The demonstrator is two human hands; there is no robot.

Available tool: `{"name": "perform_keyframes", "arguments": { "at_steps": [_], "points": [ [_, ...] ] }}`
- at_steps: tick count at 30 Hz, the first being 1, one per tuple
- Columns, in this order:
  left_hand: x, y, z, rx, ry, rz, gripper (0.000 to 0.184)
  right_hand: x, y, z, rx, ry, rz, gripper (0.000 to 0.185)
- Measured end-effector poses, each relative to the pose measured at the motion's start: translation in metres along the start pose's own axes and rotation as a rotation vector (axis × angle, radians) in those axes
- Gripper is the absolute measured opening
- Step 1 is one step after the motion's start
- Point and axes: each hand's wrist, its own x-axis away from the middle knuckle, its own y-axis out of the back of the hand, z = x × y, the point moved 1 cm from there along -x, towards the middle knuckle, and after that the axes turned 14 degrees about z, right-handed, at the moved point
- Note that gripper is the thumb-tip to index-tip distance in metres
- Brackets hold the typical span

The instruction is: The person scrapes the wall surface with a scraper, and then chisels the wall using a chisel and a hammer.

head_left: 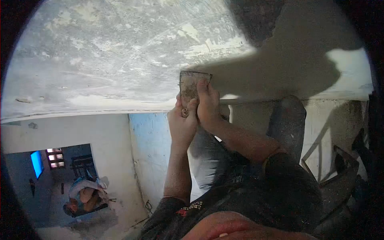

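A flat, dirt-stained rectangular plate (189,85), like a wide scraper, lies with its upper edge at a mottled grey-white plastered surface (132,52). My left hand (184,122) is closed round its lower end, where a small round metal-like part shows beside the thumb. Gripping the same plate from the right side is my right hand (209,102), its thumb pressed on the face. Both hands are close together, and most of the fingers are hidden behind the plate.
Across the upper right of the surface falls a dark shadow. My legs (286,128) are below it. Angular frame-like bars (340,160) stand at the right. At the lower left, a doorway shows a blue-lit screen (37,164) and another person (86,196), bent low.
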Motion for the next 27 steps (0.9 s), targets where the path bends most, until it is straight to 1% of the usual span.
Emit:
{"name": "perform_keyframes", "arguments": {
  "at_steps": [1,3,4,7,10,13,14,16,17,19,22,24,26,27],
  "points": [
    [0.001,-0.007,0.002,0.020,-0.027,-0.046,0.035,0.000,0.000,-0.002,-0.025,-0.005,-0.011,0.043],
    [0.006,-0.020,0.004,0.064,-0.074,-0.136,0.036,0.001,-0.002,0.005,0.163,-0.045,-0.045,0.048],
    [0.007,-0.019,0.003,0.094,-0.009,-0.084,0.036,0.002,-0.002,0.008,0.260,-0.064,-0.063,0.050],
    [0.008,-0.023,0.013,0.095,-0.043,-0.078,0.035,0.001,0.006,0.004,0.310,-0.053,0.017,0.049],
    [0.013,-0.021,-0.007,0.003,0.085,-0.078,0.034,0.003,0.003,0.011,0.165,-0.105,0.001,0.043],
    [0.018,-0.014,-0.027,-0.147,0.077,-0.056,0.033,0.008,-0.006,0.021,0.068,-0.066,-0.008,0.042],
    [0.017,-0.015,-0.028,-0.140,0.009,-0.065,0.030,0.008,-0.006,0.019,0.110,-0.045,-0.014,0.042],
    [0.011,-0.021,0.008,0.044,-0.060,-0.083,0.031,0.005,-0.001,0.006,0.188,0.000,-0.020,0.042],
    [0.007,-0.021,0.014,0.135,-0.100,-0.087,0.032,0.002,0.001,0.000,0.189,0.012,-0.002,0.042],
    [0.005,-0.019,0.023,0.104,-0.086,-0.067,0.030,0.000,0.009,-0.009,0.203,0.039,0.025,0.041],
    [-0.001,-0.019,0.045,0.074,-0.035,-0.050,0.032,0.000,0.011,-0.022,0.252,0.046,-0.057,0.047],
    [0.002,-0.011,0.026,0.072,0.021,-0.005,0.033,0.004,0.006,-0.014,0.227,0.004,-0.052,0.050],
    [0.006,-0.015,0.018,0.115,0.054,-0.026,0.033,0.012,0.005,-0.010,0.211,-0.038,-0.043,0.052],
    [0.008,-0.017,0.015,0.135,0.075,-0.034,0.034,0.013,0.006,-0.008,0.209,-0.013,-0.016,0.052]
  ]
}}
